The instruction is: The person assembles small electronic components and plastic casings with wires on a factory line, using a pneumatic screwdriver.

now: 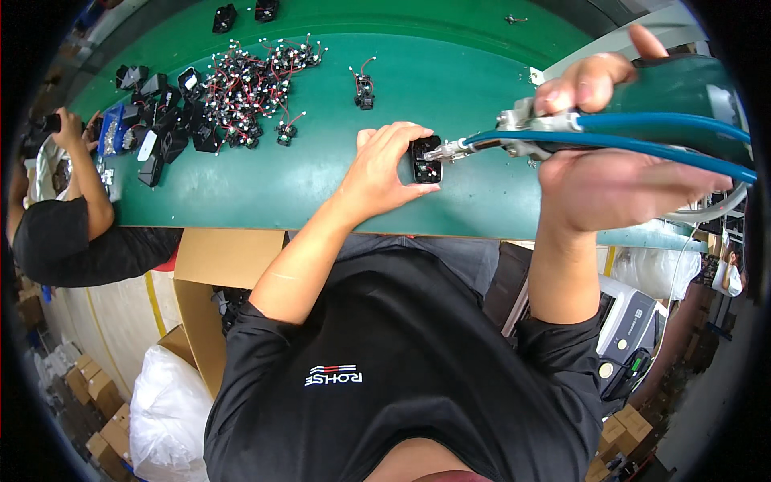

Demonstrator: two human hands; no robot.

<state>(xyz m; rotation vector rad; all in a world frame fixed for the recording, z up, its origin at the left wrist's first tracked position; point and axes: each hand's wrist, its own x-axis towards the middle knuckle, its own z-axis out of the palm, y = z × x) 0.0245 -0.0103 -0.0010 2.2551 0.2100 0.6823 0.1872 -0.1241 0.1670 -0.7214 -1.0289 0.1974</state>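
My left hand [377, 173] is closed around a small black plastic housing [427, 171], its fingers at the far edge and its thumb at the near edge. The housing lies on the green tabletop [482, 197], with small parts visible inside it. My right hand [614, 189], partly blurred, wraps around a dark green power screwdriver [683, 90] held nearly sideways. Its metal nose [450, 150] reaches left over the housing; whether the tip touches a screw is too small to tell. Two blue hoses [666, 124] run along the tool to the right.
A heap of small black parts with red wires [249, 92] lies at the far left. Beside it are black housings [169, 132] and a blue bin [112, 132]. One wired part [365, 92] lies apart. A co-worker's arm [88, 173] is leftmost. A cardboard box [229, 255] stands below the table edge.
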